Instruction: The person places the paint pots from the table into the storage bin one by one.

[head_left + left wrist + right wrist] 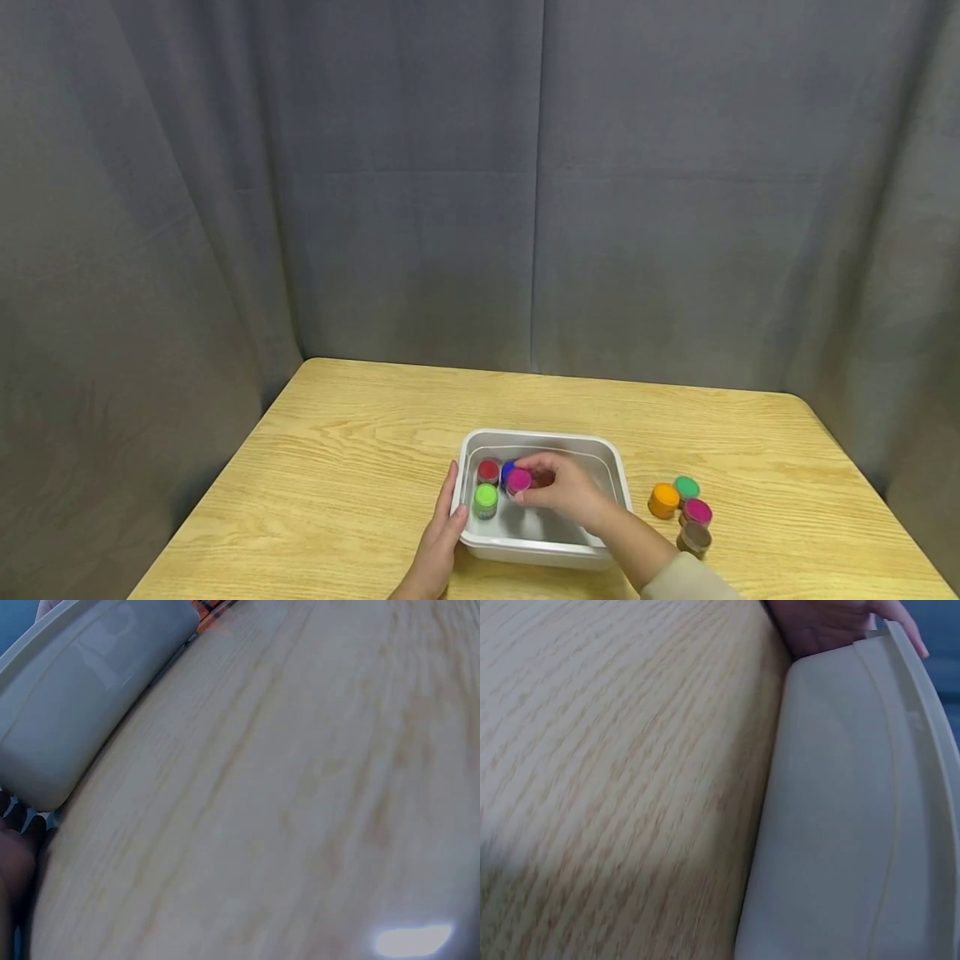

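A white rectangular tub (pixel 558 546) stands on the table near its front. Thumb and fingers of my right hand (pixel 564 492) pinch a small magenta-lidded jar (pixel 518 481) inside the tub. Behind it is a blue-lidded jar (pixel 507 472), partly hidden. A red-lidded jar (pixel 488 472) and a light-green-lidded jar (pixel 485 500) stand upright at the tub's left side. My left hand (pixel 437 542) rests along the tub's left outer wall, fingers straight and thumb at the rim. In the right wrist view, that left hand (pixel 825 622) touches the end of the tub.
Right of the tub, on the wooden table (pixel 360 467), stand an orange jar (pixel 663 501), a green-lidded jar (pixel 686 489), another magenta-lidded jar (pixel 696 512) and a brown jar (pixel 693 539). Grey curtains (pixel 420 200) hang behind the table and at both sides.
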`<act>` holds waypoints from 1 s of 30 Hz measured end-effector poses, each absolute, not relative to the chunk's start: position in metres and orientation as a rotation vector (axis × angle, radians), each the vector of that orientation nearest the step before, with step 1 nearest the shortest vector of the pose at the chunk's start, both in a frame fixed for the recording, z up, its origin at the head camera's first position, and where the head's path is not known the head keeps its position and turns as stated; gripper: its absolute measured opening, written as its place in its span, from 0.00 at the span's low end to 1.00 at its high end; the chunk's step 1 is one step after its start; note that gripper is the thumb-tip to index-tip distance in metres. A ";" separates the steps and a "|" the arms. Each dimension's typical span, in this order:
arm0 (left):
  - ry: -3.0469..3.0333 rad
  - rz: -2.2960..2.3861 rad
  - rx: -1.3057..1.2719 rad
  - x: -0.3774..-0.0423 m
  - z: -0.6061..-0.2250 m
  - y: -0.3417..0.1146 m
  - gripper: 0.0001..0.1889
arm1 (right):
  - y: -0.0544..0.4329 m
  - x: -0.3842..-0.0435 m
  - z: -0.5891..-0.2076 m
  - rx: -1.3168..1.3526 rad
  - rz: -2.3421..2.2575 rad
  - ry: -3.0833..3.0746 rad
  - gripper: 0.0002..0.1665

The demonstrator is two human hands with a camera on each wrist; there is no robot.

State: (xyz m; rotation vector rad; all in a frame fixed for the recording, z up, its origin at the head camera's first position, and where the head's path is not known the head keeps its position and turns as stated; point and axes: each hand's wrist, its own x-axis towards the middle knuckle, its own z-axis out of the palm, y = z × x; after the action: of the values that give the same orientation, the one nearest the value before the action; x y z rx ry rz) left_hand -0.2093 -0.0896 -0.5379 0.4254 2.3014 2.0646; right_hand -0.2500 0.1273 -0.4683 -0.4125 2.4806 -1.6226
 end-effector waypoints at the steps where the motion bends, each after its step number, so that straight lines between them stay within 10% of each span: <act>1: 2.299 2.065 0.430 -0.210 -0.538 -0.090 0.31 | 0.126 -0.251 -0.469 -0.409 -1.605 2.490 0.25; 30: 2.272 2.052 0.466 -0.210 -0.536 -0.091 0.32 | 0.108 -0.256 -0.477 -0.393 -1.278 2.690 0.23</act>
State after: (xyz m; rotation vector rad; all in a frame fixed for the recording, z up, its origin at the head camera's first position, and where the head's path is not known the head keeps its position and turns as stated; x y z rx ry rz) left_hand -0.2103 -0.0908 -0.5364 0.4656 2.2720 2.0515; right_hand -0.2563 0.1078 -0.4775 -0.3932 2.6899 -1.2784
